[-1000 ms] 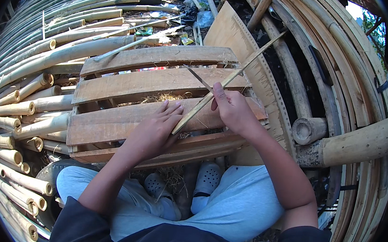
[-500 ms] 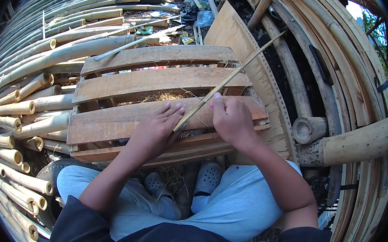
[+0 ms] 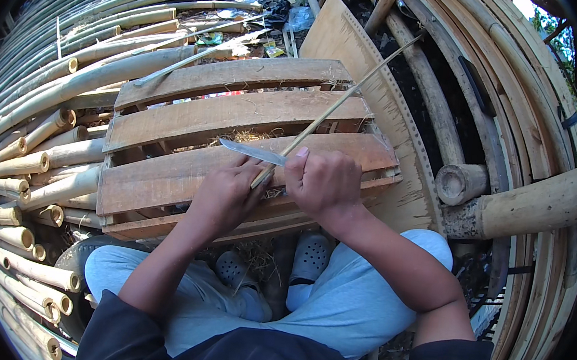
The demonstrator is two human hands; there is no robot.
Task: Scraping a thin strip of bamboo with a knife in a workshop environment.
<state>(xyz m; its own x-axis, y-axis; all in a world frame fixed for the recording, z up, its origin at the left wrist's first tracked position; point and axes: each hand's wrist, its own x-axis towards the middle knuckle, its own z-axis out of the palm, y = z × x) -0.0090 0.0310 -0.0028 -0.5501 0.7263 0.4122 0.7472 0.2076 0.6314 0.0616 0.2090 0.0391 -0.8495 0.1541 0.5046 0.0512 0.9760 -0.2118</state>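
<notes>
A long, thin bamboo strip [image 3: 328, 113] slants over the wooden crate [image 3: 151, 185], its far tip up at the right. My left hand [image 3: 222, 191] is closed round the strip near its lower end. My right hand [image 3: 324, 183] is wrapped round the handle of a knife [image 3: 253, 152], which the fist hides. The knife's pale blade points left and crosses the strip just above my left hand. Whether the edge touches the strip, I cannot tell.
Bamboo poles [image 3: 64, 153] are stacked along the left. A worn plywood sheet [image 3: 377, 112] leans beside the crate's right edge. Farther right lie a thick bamboo pole [image 3: 533, 205] and long curved slats [image 3: 515, 97]. Straw shavings [image 3: 248, 136] show in the crate's gaps.
My right hand has come down and left along the strip toward my left hand. The knife blade, hardly visible before, now shows broadside. My left fingers have curled more round the strip.
</notes>
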